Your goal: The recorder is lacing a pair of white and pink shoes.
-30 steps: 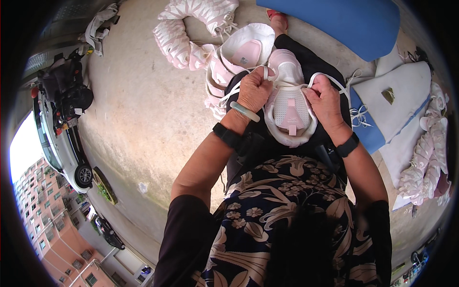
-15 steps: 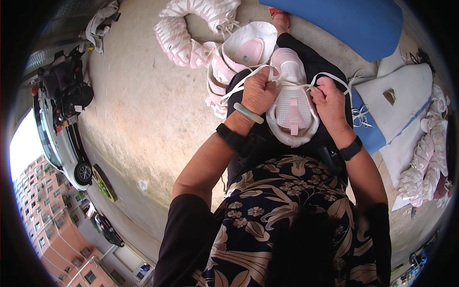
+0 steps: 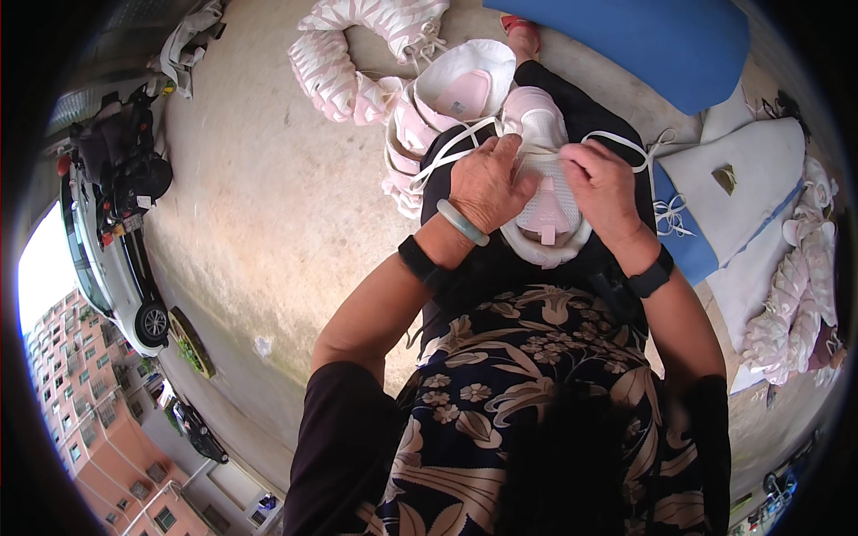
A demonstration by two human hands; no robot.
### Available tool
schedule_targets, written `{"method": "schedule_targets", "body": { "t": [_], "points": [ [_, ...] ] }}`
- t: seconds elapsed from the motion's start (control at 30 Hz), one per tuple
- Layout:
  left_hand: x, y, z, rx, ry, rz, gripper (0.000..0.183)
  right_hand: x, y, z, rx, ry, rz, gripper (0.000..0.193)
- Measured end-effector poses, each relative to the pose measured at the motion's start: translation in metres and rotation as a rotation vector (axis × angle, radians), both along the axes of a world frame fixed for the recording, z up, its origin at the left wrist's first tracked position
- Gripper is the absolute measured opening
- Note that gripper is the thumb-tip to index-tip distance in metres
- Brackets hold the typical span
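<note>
A white and pink shoe upper [image 3: 539, 122] lies across my lap, a white mesh panel with a pink tab toward me. A white shoelace [image 3: 451, 154] loops out from its middle on both sides. Over the left edge of the upper, my left hand [image 3: 487, 186] has its thumb spread away from the fingers, close to the lace. My right hand [image 3: 603, 188] is curled, fingertips pinched at the lace over the upper's middle; the tips are partly blurred. More white and pink uppers [image 3: 465, 85] rest against my left leg.
A chain of nested uppers [image 3: 331, 67] curves over the concrete floor ahead. Blue board [image 3: 643, 45] lies at far right, with pale sheets [image 3: 737, 174] and loose laces [image 3: 672, 216] nearer. Another stack of uppers [image 3: 791, 313] is at right. A scooter [image 3: 121, 156] and car [image 3: 112, 277] stand left.
My left hand has loosened from a closed grip, its thumb now out over the mesh. My right hand has shifted left, nearer the middle of the upper.
</note>
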State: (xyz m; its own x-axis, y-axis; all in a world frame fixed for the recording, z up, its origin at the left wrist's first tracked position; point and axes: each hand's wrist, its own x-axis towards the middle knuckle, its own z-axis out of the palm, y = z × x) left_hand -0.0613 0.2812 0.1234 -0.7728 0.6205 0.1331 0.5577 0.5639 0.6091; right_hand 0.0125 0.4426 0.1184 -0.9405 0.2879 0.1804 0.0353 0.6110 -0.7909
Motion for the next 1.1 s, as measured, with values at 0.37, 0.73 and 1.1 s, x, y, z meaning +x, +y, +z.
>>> {"method": "schedule_targets", "body": {
  "t": [0.37, 0.73, 1.1],
  "points": [
    [0.013, -0.003, -0.003, -0.176, -0.075, 0.073, 0.023, -0.007, -0.029, -0.008, 0.247, -0.162, 0.202, 0.011],
    [0.021, -0.006, -0.010, -0.019, -0.076, 0.118, 0.025, -0.001, -0.034, -0.014, 0.313, -0.078, 0.143, 0.014],
    [0.001, -0.013, -0.012, 0.028, -0.077, -0.090, 0.022, -0.011, -0.034, -0.014, 0.244, -0.089, 0.168, 0.007]
  ]
}}
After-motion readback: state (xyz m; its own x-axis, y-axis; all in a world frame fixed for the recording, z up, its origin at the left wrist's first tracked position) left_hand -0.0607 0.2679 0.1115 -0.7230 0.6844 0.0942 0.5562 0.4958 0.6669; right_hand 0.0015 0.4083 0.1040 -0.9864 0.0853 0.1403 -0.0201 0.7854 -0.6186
